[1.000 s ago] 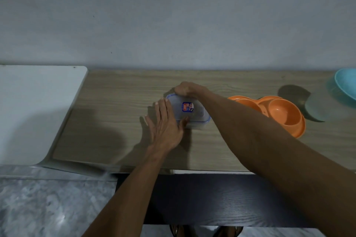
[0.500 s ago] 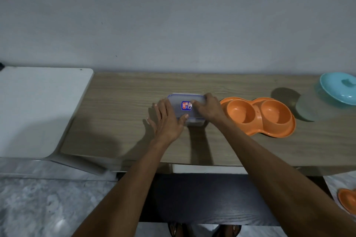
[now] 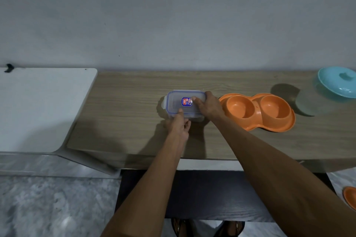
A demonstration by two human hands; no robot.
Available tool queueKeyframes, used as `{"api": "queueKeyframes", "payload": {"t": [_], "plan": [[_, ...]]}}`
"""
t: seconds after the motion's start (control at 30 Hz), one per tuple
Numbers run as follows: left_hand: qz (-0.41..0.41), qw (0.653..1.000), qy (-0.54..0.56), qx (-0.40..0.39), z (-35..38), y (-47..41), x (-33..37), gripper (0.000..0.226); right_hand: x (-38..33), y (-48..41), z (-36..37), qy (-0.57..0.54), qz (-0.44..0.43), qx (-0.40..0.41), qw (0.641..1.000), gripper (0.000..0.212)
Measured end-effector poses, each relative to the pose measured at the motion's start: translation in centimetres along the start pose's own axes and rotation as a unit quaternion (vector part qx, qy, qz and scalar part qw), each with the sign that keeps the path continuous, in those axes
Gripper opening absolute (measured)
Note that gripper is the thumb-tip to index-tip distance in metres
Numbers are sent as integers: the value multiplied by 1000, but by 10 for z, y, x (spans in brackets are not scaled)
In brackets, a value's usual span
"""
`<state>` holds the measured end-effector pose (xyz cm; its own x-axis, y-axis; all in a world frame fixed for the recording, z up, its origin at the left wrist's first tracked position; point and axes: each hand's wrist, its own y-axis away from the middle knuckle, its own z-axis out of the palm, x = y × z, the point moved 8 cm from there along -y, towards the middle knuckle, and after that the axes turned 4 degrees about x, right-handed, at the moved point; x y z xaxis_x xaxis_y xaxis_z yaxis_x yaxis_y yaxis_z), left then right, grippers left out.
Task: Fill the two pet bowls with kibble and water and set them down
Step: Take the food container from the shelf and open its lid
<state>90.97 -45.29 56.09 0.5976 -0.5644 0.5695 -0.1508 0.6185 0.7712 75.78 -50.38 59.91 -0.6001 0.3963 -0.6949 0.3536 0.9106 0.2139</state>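
A clear plastic container (image 3: 178, 105) with a blue-rimmed snap lid and a small sticker stands on the wooden counter (image 3: 125, 113). My left hand (image 3: 179, 123) grips its near edge, thumb on the lid and fingers curled below. My right hand (image 3: 207, 107) holds its right end, thumb lying on the lid near the sticker. Just right of the container sits the orange double pet bowl (image 3: 258, 113), both wells empty. A translucent jug with a teal lid (image 3: 337, 82) is at the far right.
A white surface (image 3: 38, 107) adjoins the counter on the left. A grey wall runs behind. Another orange dish (image 3: 350, 197) lies on the marble floor at lower right. A dark cabinet front (image 3: 202, 194) is below the counter edge.
My left hand has shifted from lying flat beside the container's left side to gripping its near edge. My right hand has slid to the container's right end. The view has moved left and closer.
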Motion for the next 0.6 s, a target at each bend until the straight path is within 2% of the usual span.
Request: {"api": "queueKeyframes", "payload": {"t": [0.07,0.13,0.2,0.27,0.47,0.6], "plan": [[20,1000,19,7,0,-1,0,42,-1,0,0,-2,3,-4,1000,66],[70,997,6,16,-1,-3,5,52,-1,2,1,3,7,-7,1000,67],[161,984,-71,39,-6,2,17,64,-2,3,-1,19,9,-5,1000,69],[212,967,-130,55,-14,6,24,64,-6,5,-9,41,12,5,999,69],[197,959,-200,31,-24,6,23,41,-15,10,-33,54,39,62,996,63],[154,973,-171,1,-24,8,21,46,-30,8,-44,-70,47,93,992,44]]}}
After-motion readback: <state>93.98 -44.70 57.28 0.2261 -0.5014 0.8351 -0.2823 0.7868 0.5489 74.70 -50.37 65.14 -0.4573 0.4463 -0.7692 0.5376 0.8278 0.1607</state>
